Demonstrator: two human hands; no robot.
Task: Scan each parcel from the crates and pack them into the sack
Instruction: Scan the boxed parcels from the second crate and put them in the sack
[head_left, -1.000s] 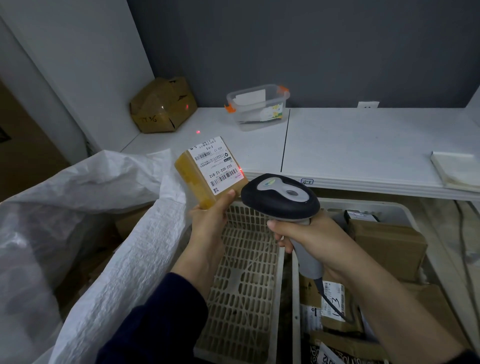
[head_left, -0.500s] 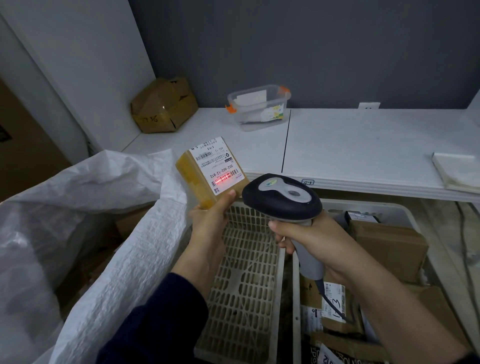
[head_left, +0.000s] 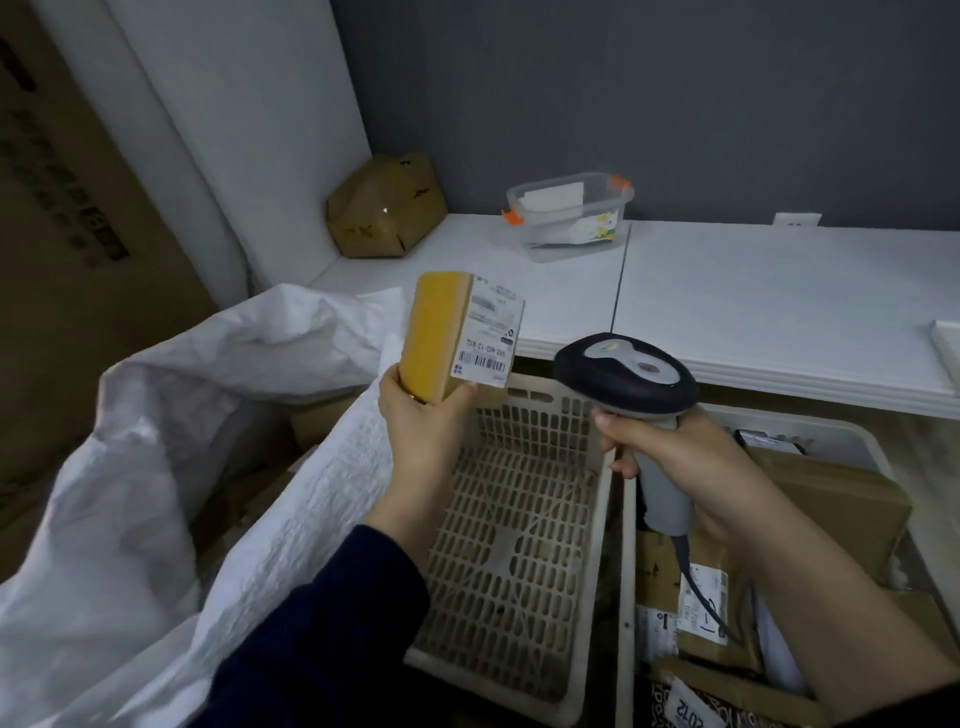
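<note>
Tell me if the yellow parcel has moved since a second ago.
Yes: the yellow parcel has turned upright, yellow side forward, yet stays over the crate at its far-left corner.

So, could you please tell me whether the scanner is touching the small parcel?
Apart. The head view shows the scanner clear of the parcel, with table edge and crate rim visible between them.

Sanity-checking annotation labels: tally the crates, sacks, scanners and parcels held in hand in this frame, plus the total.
Crates: 2, empty crate and loaded crate
Sack: 1
Scanner: 1
Held parcel: 1
Total: 5
</note>
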